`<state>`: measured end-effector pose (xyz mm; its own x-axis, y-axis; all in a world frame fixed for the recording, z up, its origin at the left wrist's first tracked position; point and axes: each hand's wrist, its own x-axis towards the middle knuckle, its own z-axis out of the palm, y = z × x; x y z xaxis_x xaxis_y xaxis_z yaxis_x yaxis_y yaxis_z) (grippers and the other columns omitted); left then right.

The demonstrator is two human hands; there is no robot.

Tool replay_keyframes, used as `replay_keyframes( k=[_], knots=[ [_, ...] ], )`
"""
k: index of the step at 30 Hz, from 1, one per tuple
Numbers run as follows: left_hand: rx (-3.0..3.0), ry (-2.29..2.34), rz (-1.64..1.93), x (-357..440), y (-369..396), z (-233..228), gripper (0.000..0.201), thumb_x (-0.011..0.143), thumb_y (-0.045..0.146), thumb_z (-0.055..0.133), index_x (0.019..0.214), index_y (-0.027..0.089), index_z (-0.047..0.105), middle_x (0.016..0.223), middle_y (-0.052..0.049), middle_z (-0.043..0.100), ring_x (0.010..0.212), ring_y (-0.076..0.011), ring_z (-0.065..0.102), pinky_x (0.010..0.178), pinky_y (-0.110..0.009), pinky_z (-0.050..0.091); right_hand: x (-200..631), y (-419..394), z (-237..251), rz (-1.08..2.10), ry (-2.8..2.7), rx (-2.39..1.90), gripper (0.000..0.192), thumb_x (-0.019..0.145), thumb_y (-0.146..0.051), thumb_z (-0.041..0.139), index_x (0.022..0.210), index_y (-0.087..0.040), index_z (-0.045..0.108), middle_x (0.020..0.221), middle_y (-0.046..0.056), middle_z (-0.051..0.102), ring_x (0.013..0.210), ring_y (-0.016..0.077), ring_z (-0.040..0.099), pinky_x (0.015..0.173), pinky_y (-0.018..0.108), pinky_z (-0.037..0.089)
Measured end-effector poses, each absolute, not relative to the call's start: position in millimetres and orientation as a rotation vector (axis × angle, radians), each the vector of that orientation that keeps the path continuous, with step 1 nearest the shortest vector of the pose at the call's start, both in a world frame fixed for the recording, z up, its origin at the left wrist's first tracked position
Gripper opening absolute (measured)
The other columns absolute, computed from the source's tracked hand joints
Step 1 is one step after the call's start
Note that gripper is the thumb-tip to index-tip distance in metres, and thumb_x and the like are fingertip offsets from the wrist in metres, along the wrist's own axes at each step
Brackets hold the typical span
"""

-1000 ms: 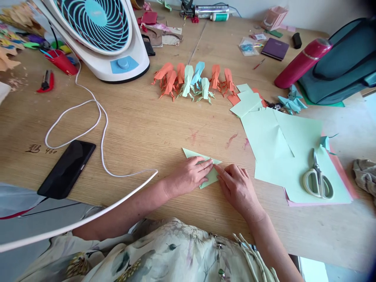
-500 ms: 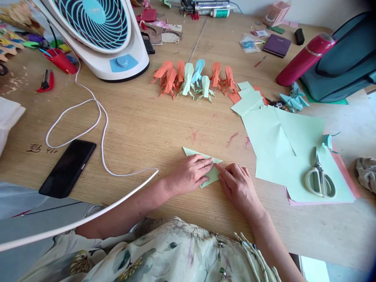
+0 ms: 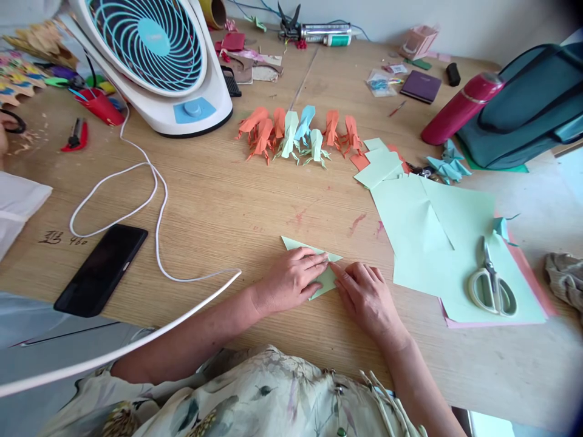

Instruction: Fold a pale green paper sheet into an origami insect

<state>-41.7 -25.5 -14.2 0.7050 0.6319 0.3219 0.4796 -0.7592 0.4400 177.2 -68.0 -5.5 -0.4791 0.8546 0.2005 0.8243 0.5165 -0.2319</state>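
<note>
Green paper (image 3: 327, 282) lay partly folded

The counter (image 3: 218, 200) bore large green sheets (image 3: 410, 255), a row of paper figures (image 3: 289, 135) — seemingly finished — and, near the person, the green paper, which looked only begun, most shaping left. The left hand (image 3: 296, 276) pressed flat on it; the right hand (image 3: 367, 297) curled, a fingertip at its edge — whether pinching, I couldn't tell. The teal bag (image 3: 505, 115) hid any contents, the flask (image 3: 462, 109) was capped, and the red cup (image 3: 107, 110) held thin blue items (image 3: 82, 95).

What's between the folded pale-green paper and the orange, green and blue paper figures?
In the head view, only bare brown wooden tabletop with faint reddish smears lies between the folded pale-green paper and the paper figures.
</note>
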Motion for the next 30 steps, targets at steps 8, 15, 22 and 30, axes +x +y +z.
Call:
replay_keyframes(
  k=[8, 15, 22, 30],
  knots=[
    [2.583, 0.867, 0.617, -43, -25, -14, 0.035, 0.087, 0.021, 0.066, 0.121, 0.011, 0.061, 0.134, -0.012, 0.062, 0.122, -0.0265, 0.053, 0.106, -0.042, 0.049, 174, -64, -2, 0.134, -2.557, -1.457, 0.039, 0.102, -0.022, 0.046, 0.140, -0.017, 0.052, 0.089, 0.006, 0.055, 0.080, 0.0193, 0.054, 0.077, 0.035, 0.038],
    [2.615, 0.867, 0.595, -43, -25, -13, 0.031, 0.089, 0.022, 0.064, 0.119, 0.011, 0.062, 0.134, -0.013, 0.061, 0.121, -0.0265, 0.054, 0.106, -0.043, 0.048, 177, -62, -3, 0.158, -2.552, -1.431, 0.042, 0.102, -0.023, 0.045, 0.144, -0.023, 0.047, 0.090, 0.006, 0.057, 0.081, 0.0199, 0.054, 0.077, 0.035, 0.038],
    [2.655, 0.852, 0.599, -44, -26, -13, 0.031, 0.093, 0.024, 0.060, 0.120, 0.008, 0.062, 0.136, -0.016, 0.060, 0.122, -0.0279, 0.054, 0.105, -0.043, 0.049, 179, -58, -2, 0.225, -2.531, -1.419, 0.036, 0.103, -0.022, 0.043, 0.138, -0.022, 0.055, 0.088, 0.006, 0.058, 0.078, 0.0178, 0.055, 0.076, 0.033, 0.037],
    [2.706, 0.858, 0.572, -43, -27, -12, 0.034, 0.091, 0.023, 0.063, 0.121, 0.007, 0.060, 0.136, -0.016, 0.060, 0.123, -0.0277, 0.054, 0.106, -0.043, 0.049, 185, -53, 2, 0.333, -2.557, -1.361, 0.036, 0.104, -0.023, 0.042, 0.137, -0.019, 0.055, 0.086, 0.005, 0.057, 0.076, 0.0172, 0.055, 0.072, 0.031, 0.037]
  ],
)
